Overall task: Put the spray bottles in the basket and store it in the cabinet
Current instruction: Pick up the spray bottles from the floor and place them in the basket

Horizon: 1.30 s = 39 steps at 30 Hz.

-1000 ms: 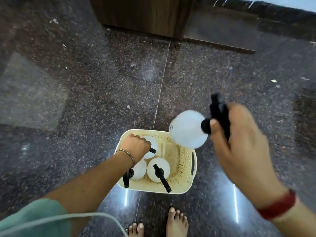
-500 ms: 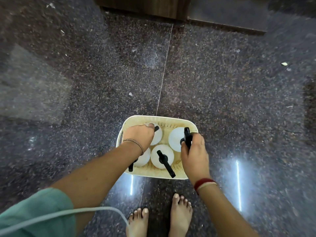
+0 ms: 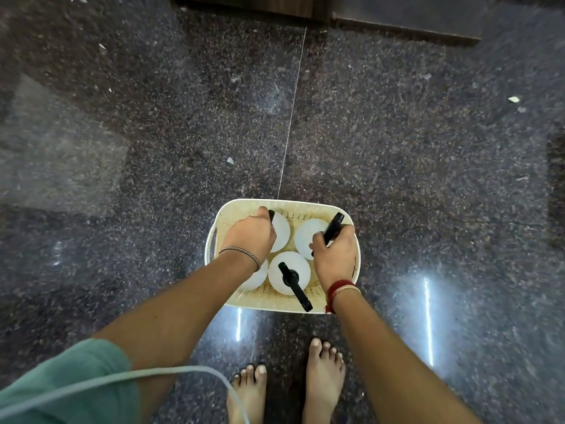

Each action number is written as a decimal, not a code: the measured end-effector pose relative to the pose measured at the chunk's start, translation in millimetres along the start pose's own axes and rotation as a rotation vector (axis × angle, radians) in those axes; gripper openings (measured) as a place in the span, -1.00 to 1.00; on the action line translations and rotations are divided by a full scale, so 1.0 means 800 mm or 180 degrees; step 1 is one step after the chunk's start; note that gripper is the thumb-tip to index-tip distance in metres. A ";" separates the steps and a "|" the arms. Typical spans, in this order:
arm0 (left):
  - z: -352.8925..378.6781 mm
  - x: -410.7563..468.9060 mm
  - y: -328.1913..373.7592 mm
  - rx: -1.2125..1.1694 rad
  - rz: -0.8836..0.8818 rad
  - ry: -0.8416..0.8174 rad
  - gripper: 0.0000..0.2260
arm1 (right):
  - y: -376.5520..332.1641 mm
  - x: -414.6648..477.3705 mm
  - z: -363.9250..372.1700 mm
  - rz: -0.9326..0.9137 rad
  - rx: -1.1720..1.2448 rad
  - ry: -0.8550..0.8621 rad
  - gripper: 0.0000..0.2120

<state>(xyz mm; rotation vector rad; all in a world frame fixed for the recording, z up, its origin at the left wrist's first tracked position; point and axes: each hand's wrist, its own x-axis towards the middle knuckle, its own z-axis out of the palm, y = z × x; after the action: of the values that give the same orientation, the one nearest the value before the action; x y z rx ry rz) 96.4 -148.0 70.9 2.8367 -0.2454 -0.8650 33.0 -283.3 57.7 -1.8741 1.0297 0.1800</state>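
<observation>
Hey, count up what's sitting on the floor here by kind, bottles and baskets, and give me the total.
White round spray bottles with black trigger heads: 4
Cream perforated plastic basket: 1
Total: 5

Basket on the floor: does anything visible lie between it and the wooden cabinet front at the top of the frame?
Nothing visible does. The basket sits on bare dark floor, and only small pale specks lie between it and the wooden cabinet front. Both hands are at bottles inside it: left hand, right hand.
</observation>
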 end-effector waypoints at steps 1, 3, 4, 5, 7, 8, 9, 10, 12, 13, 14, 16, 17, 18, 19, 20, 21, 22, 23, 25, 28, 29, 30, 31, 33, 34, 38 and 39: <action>0.002 0.000 0.002 0.0018 -0.0015 -0.0005 -0.79 | 0.001 0.001 0.001 -0.0023 -0.0017 -0.0006 -0.82; 0.005 -0.002 0.006 0.0027 0.0009 -0.0022 -0.77 | 0.002 0.003 0.002 -0.0061 -0.0044 -0.0027 -0.77; 0.006 -0.004 0.007 0.0035 0.0053 -0.0004 -0.74 | 0.002 0.002 0.001 -0.0089 -0.0081 -0.0034 -0.71; 0.005 -0.006 0.007 0.0037 0.0086 0.0040 -0.69 | 0.003 0.000 -0.001 -0.0091 -0.0124 -0.0038 -0.60; 0.001 -0.015 0.000 -0.0045 0.0084 0.0233 -0.56 | 0.005 -0.015 -0.008 0.0018 -0.0191 0.0024 -0.33; -0.002 -0.021 -0.008 -0.0106 0.0058 0.0388 -0.52 | 0.007 -0.028 -0.013 0.0053 -0.0261 0.0086 -0.24; -0.004 -0.028 -0.017 -0.0129 0.0040 0.0556 -0.50 | 0.011 -0.044 -0.020 0.0025 -0.0400 0.0133 -0.20; -0.009 -0.036 -0.027 -0.0099 0.0038 0.0710 -0.48 | 0.016 -0.062 -0.026 -0.0049 -0.0618 0.0107 -0.18; -0.015 -0.053 -0.049 -0.0066 -0.0013 0.0878 -0.46 | 0.023 -0.095 -0.036 -0.0283 -0.1326 -0.0217 -0.19; -0.017 -0.060 -0.060 -0.0054 -0.0112 0.0824 -0.45 | 0.024 -0.107 -0.038 -0.0445 -0.1846 -0.0431 -0.23; -0.017 -0.065 -0.068 -0.0037 -0.0260 0.0636 -0.43 | 0.026 -0.114 -0.036 -0.0617 -0.2361 -0.0585 -0.29; -0.013 -0.071 -0.076 0.0051 -0.0589 0.0032 -0.36 | 0.018 -0.114 -0.028 -0.0825 -0.3008 -0.0739 -0.42; -0.008 -0.074 -0.077 0.0150 -0.0696 -0.0255 -0.34 | 0.012 -0.111 -0.021 -0.0860 -0.3121 -0.0816 -0.51; -0.002 -0.076 -0.075 0.0242 -0.0750 -0.0449 -0.34 | 0.008 -0.106 -0.014 -0.0883 -0.3145 -0.0892 -0.60; 0.002 -0.077 -0.072 0.0273 -0.0783 -0.0530 -0.38 | 0.005 -0.099 -0.007 -0.0901 -0.3136 -0.0939 -0.69; 0.008 -0.079 -0.069 0.0214 -0.0807 -0.0495 -0.46 | 0.003 -0.094 0.000 -0.0907 -0.3127 -0.0953 -0.76; 0.013 -0.080 -0.065 0.0073 -0.0828 -0.0398 -0.56 | 0.003 -0.090 0.005 -0.0907 -0.3133 -0.0938 -0.78; 0.018 -0.082 -0.062 -0.0082 -0.0845 -0.0300 -0.65 | 0.004 -0.087 0.009 -0.0903 -0.3134 -0.0918 -0.77; 0.021 -0.082 -0.058 -0.0176 -0.0805 -0.0224 -0.70 | 0.006 -0.085 0.010 -0.0906 -0.3106 -0.0898 -0.76; 0.023 -0.083 -0.052 -0.0115 -0.0558 -0.0200 -0.76 | 0.010 -0.086 0.010 -0.0912 -0.2962 -0.0877 -0.73; 0.018 -0.084 -0.045 0.0041 -0.0203 -0.0335 -0.81 | 0.018 -0.087 0.002 -0.0724 -0.2681 -0.0818 -0.68; 0.016 -0.083 -0.044 0.0106 -0.0115 -0.0393 -0.81 | 0.020 -0.087 -0.001 -0.0623 -0.2586 -0.0792 -0.67; 0.012 -0.081 -0.043 0.0176 -0.0056 -0.0438 -0.81 | 0.019 -0.087 -0.004 -0.0505 -0.2487 -0.0771 -0.65; 0.009 -0.079 -0.043 0.0240 -0.0022 -0.0470 -0.80 | 0.018 -0.086 -0.005 -0.0371 -0.2376 -0.0761 -0.63; 0.003 -0.073 -0.041 0.0355 0.0030 -0.0521 -0.80 | 0.014 -0.087 -0.006 -0.0137 -0.2126 -0.0736 -0.60; 0.002 -0.072 -0.041 0.0411 0.0061 -0.0565 -0.80 | 0.014 -0.088 -0.004 -0.0042 -0.2018 -0.0718 -0.60; 0.015 -0.074 -0.043 0.0584 0.0151 -0.0681 -0.85 | 0.017 -0.096 -0.001 0.0268 -0.1791 -0.0683 -0.62; 0.020 -0.075 -0.045 0.0565 0.0120 -0.0661 -0.84 | 0.017 -0.098 0.001 0.0297 -0.1766 -0.0697 -0.62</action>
<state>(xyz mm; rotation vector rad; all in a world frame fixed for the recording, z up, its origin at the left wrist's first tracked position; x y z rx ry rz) 42.1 -102.5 82.9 2.8895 -0.4207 -1.1865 -26.5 -240.0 88.4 -2.2313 0.9778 0.7748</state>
